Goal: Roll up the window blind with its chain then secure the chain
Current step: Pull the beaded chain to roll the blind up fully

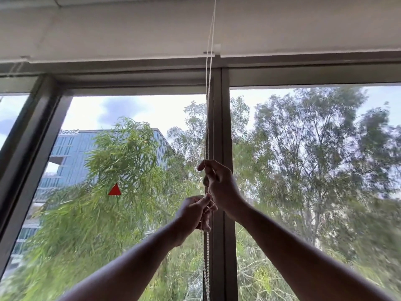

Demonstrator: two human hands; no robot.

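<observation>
Both bare forearms reach up: right hand pinches the white beaded chain high against the dark window mullion, left hand grips it below. Pale roller blind looks nearly up, so I'd pull short, straight-down strokes, alternating hands.

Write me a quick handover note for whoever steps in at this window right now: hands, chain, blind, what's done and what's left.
Right hand: closed on the white beaded chain, the higher grip, in front of the dark window mullion.
Left hand: closed on the same chain just below the right.
Pale grey roller blind: bottom edge up near the top of the window frame, glass almost fully uncovered.
Chain: runs up to the top of the frame and hangs loose below the hands.
Done: blind mostly or fully rolled up.
Left: finish any last pull, then secure the chain; no hook or cleat is visible in this view.
</observation>
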